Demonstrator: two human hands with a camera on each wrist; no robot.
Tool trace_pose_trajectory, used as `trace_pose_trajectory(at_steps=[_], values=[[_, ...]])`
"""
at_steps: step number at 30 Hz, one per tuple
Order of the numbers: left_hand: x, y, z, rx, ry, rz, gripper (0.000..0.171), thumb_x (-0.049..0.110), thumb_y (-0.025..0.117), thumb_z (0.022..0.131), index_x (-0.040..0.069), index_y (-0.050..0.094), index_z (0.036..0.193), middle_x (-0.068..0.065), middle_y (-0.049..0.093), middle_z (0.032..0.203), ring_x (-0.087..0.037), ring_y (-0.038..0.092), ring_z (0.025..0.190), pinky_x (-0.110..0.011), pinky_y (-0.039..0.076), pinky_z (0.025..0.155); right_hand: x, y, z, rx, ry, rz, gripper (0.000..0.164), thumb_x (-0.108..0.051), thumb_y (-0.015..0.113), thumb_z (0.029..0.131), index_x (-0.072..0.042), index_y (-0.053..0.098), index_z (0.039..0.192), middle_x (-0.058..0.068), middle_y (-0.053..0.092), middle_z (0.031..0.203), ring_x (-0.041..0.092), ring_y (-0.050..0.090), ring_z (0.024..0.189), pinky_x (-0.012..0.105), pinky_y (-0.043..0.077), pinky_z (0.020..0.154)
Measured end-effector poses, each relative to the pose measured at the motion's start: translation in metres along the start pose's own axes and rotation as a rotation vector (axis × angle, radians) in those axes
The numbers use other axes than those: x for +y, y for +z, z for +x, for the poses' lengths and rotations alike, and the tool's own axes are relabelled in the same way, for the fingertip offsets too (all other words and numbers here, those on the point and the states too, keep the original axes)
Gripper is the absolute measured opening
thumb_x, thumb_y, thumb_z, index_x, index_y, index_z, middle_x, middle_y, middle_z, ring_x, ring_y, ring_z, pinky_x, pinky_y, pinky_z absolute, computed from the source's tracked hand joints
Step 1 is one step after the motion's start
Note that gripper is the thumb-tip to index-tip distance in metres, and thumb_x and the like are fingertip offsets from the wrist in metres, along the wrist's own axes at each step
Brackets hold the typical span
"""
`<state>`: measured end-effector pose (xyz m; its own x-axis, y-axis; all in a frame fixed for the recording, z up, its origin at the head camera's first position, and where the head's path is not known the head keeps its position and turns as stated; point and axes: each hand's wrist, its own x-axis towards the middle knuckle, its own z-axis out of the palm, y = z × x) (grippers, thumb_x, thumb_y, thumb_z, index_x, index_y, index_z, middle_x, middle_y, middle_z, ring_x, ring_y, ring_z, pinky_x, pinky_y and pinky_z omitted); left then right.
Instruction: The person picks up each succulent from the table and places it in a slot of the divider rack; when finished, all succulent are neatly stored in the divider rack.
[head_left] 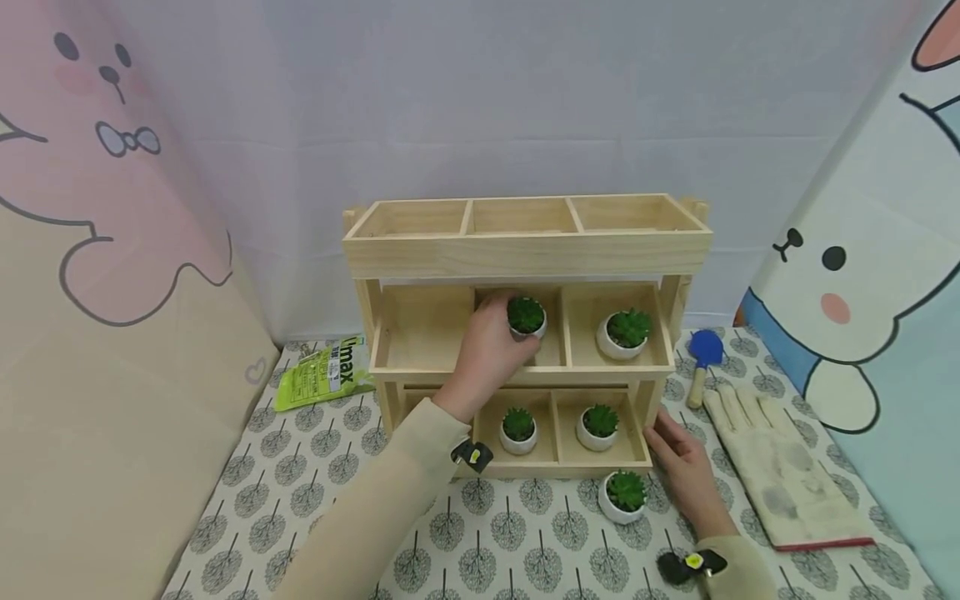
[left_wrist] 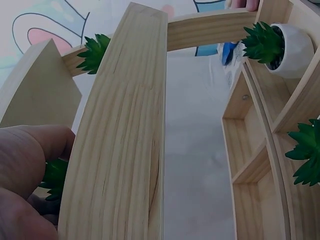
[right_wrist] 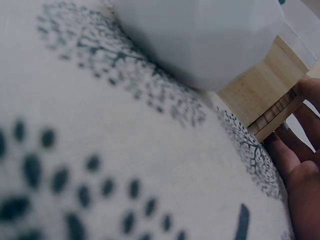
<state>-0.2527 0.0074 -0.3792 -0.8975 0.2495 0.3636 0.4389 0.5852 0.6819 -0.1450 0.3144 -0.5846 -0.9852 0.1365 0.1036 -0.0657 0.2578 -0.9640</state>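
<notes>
My left hand (head_left: 491, 337) grips a small white pot with a green succulent (head_left: 527, 315) in the middle compartment of the wooden shelf's (head_left: 525, 258) second tier. In the left wrist view, a shelf board hides part of that plant. My right hand (head_left: 686, 471) rests its fingers against the right end of the bottom tier; the right wrist view shows the fingers (right_wrist: 282, 152) at the wooden edge. Another potted succulent (head_left: 622, 497) stands on the cloth just left of this hand. A succulent (head_left: 628, 330) sits in the second tier's right compartment.
The bottom tier holds a middle potted succulent (head_left: 518, 430) and a right one (head_left: 598, 427). A green packet (head_left: 324, 372) lies left of the shelf. To the right are a blue-headed shovel (head_left: 705, 354) and pale gloves (head_left: 783, 467). A tree-patterned cloth (head_left: 480, 533) covers the table.
</notes>
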Motion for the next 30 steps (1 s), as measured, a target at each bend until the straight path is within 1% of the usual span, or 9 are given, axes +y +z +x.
trace_pose_trajectory(at_steps=[6, 11, 17, 24, 30], values=[[0.000, 0.001, 0.000, -0.010, -0.009, 0.007, 0.060, 0.009, 0.080, 0.082, -0.004, 0.055, 0.136, -0.018, 0.062, 0.125, -0.030, 0.062, 0.110, -0.044, 0.055, 0.095, 0.002, 0.000, 0.000, -0.003, -0.001, 0.022, 0.059, -0.031, 0.058, 0.109, -0.020, 0.038, 0.163, 0.019, 0.042, 0.160, -0.006, 0.048, 0.129, 0.012, 0.047, 0.097], [-0.001, 0.001, 0.000, -0.014, -0.011, -0.009, 0.069, 0.009, 0.080, 0.083, -0.004, 0.051, 0.144, -0.020, 0.061, 0.132, -0.032, 0.061, 0.116, -0.046, 0.054, 0.099, 0.003, 0.000, -0.001, 0.001, 0.011, 0.029, 0.059, -0.031, 0.059, 0.108, -0.020, 0.038, 0.163, 0.020, 0.042, 0.160, -0.006, 0.048, 0.128, 0.012, 0.047, 0.097], [-0.003, 0.001, -0.001, -0.020, -0.011, -0.037, 0.070, 0.009, 0.081, 0.083, -0.001, 0.050, 0.146, -0.017, 0.059, 0.136, -0.031, 0.059, 0.123, -0.045, 0.052, 0.104, 0.003, 0.000, 0.000, 0.001, 0.013, 0.038, 0.059, -0.031, 0.059, 0.108, -0.019, 0.038, 0.163, 0.020, 0.041, 0.160, -0.005, 0.048, 0.129, 0.012, 0.047, 0.097], [-0.003, 0.001, -0.007, -0.013, 0.024, -0.059, 0.074, 0.010, 0.084, 0.084, 0.000, 0.049, 0.148, -0.017, 0.057, 0.141, -0.031, 0.057, 0.125, -0.046, 0.051, 0.105, 0.003, 0.000, 0.001, 0.000, 0.010, 0.039, 0.059, -0.031, 0.058, 0.109, -0.019, 0.038, 0.163, 0.021, 0.040, 0.161, -0.004, 0.047, 0.130, 0.012, 0.046, 0.097], [-0.001, -0.002, -0.018, -0.031, 0.064, -0.032, 0.074, 0.016, 0.086, 0.086, 0.001, 0.048, 0.149, -0.018, 0.054, 0.145, -0.033, 0.053, 0.132, -0.049, 0.046, 0.110, 0.004, -0.001, 0.002, -0.003, 0.007, 0.049, 0.059, -0.031, 0.058, 0.109, -0.018, 0.037, 0.163, 0.023, 0.039, 0.160, -0.005, 0.048, 0.129, 0.013, 0.047, 0.097]])
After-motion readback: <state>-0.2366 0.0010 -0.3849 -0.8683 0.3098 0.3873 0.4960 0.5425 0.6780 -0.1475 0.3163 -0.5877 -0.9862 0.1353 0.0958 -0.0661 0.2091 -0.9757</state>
